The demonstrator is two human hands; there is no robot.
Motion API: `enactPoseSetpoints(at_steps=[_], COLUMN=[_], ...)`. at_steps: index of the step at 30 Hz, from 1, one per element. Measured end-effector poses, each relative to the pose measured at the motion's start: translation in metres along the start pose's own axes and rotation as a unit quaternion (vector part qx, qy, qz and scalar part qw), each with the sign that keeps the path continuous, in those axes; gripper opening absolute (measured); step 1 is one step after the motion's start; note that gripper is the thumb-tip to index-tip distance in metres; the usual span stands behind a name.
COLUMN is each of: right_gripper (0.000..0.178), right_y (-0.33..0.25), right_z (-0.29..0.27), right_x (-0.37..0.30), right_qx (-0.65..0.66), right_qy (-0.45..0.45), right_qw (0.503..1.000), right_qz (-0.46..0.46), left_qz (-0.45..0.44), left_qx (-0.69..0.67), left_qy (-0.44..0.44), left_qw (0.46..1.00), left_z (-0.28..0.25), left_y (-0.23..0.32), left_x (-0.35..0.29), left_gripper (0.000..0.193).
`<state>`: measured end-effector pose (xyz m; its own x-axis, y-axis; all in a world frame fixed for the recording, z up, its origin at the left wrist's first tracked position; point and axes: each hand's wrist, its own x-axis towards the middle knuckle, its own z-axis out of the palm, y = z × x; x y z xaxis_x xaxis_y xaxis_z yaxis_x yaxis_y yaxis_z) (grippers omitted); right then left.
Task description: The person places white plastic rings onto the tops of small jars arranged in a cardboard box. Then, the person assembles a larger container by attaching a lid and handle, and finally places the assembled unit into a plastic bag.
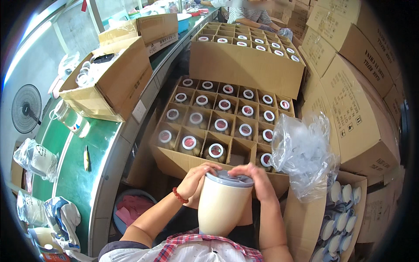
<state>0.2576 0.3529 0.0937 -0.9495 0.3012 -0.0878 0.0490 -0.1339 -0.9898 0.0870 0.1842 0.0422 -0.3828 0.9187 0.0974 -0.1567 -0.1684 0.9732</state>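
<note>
left hand (194, 182) and right hand (262, 182) hold a lidded cream container (224, 205).

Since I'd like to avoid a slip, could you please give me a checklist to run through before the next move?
1. Left hand at the lid: ok, fingers at its left rim.
2. Right hand at the lid: ok, on the right side.
3. Grey lid on top of the cream container: ok.
4. Lid fully seated all round: cannot tell, the hands cover part of it.
5. Yellow cutter away from the hands: ok, on the green bench.
</note>
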Motion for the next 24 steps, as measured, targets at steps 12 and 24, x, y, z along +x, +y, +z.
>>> enactPoseSetpoints(at_steps=[12, 24], right_gripper=[0.059, 0.061], right_y=[-0.029, 0.045], right_z=[0.013, -0.02], right_x=[-0.015, 0.029], right_qx=[-0.205, 0.313], right_qy=[-0.025, -0.058], right_qw=[0.977, 0.936], right_qz=[0.059, 0.153], left_qz=[0.078, 0.235], left_qx=[-0.156, 0.214], left_qy=[-0.142, -0.111], left_qw=[0.975, 0.942], left_z=[-0.015, 0.039], left_y=[-0.007, 0.056], left_x=[0.005, 0.018], left_gripper=[0.024, 0.017])
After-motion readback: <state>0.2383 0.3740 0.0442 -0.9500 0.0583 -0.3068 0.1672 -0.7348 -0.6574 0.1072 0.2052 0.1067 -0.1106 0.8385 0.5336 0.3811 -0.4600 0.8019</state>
